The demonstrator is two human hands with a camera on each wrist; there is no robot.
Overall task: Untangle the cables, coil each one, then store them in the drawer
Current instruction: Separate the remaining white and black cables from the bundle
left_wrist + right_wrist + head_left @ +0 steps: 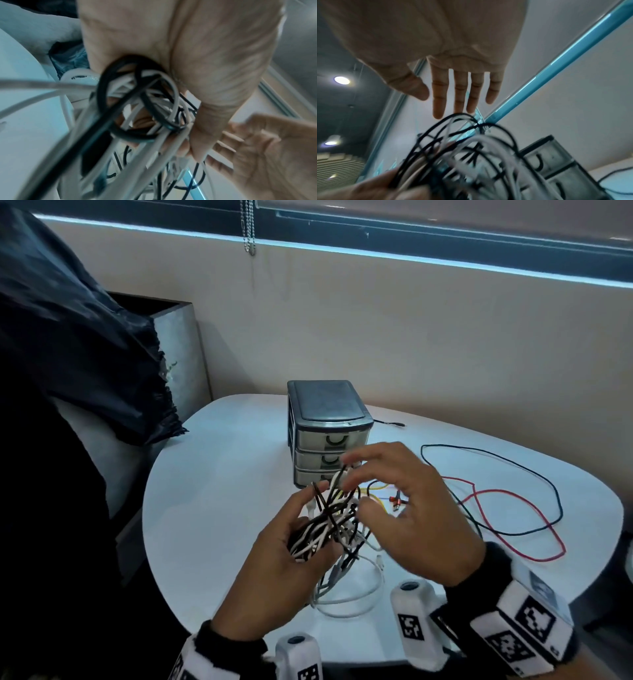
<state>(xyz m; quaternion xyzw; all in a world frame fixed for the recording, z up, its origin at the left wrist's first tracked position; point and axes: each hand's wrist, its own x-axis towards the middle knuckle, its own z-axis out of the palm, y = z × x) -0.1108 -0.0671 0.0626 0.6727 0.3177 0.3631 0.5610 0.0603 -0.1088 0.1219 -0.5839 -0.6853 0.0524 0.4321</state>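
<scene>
A tangled bundle of black and white cables [330, 520] [137, 108] [462, 155] is gripped in my left hand [291, 546], held above the white table [212, 508]. White loops hang from it down to the table. My right hand [394, 501] [453, 88] hovers just right of the tangle with its fingers straight and spread, holding nothing. The small grey three-drawer unit [329, 436] [556, 162] stands behind the hands with all drawers closed.
A long black cable [513, 474] and a red cable [496, 515] lie loose on the right half of the table. A yellow wire and small clips [394, 501] lie near the drawer unit. A dark bag [68, 337] stands at the left.
</scene>
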